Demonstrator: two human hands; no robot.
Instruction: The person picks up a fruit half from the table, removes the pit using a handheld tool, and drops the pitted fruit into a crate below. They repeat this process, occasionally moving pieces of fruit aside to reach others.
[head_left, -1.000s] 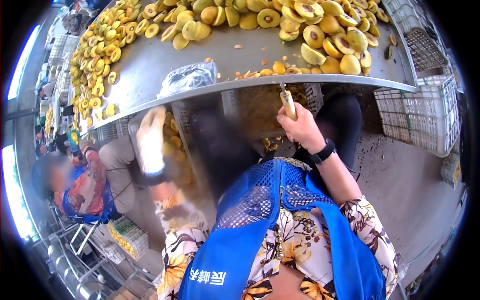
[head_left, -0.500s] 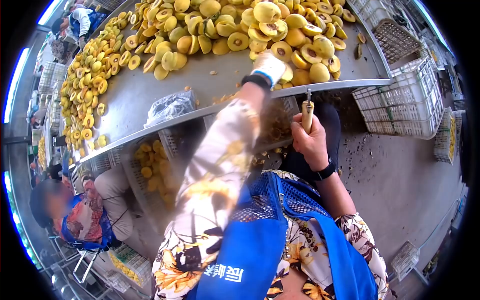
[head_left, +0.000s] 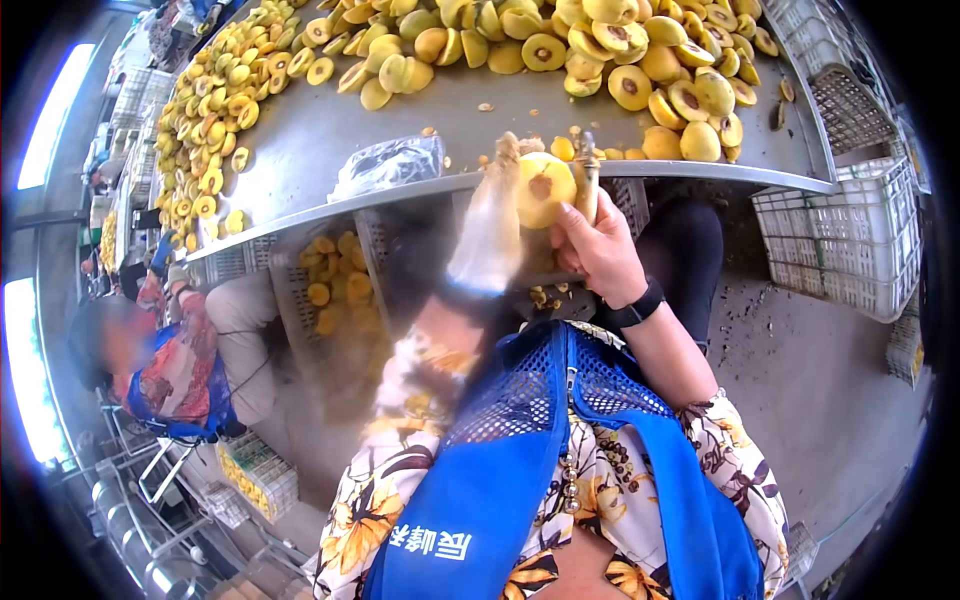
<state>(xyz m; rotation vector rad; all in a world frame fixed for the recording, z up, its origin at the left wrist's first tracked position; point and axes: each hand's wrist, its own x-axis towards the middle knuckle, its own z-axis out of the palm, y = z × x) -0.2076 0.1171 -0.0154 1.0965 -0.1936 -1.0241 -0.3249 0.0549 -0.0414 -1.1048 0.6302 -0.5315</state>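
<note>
In a white work glove, my left hand (head_left: 488,225) grips a yellow peach half (head_left: 546,191), its cut face with a brownish centre turned toward me. Close beside it, my bare right hand (head_left: 608,250) is wrapped round the light handle of a pitting tool (head_left: 586,180), whose metal end points up. Both hands are near the front edge of the metal table (head_left: 480,125). Beyond them lies a big pile of peach halves (head_left: 630,88), some showing dark pit hollows.
A crumpled clear plastic bag (head_left: 390,166) lies by the table edge. Below stands a crate of peach halves (head_left: 335,285). White plastic crates (head_left: 845,240) stand at the right, over a littered floor. On the left sits a co-worker (head_left: 185,365) beside the table.
My left hand has come back from the pile toward my right hand, with a peach half in its grip. My right hand still holds the tool. The view has shifted slightly.
</note>
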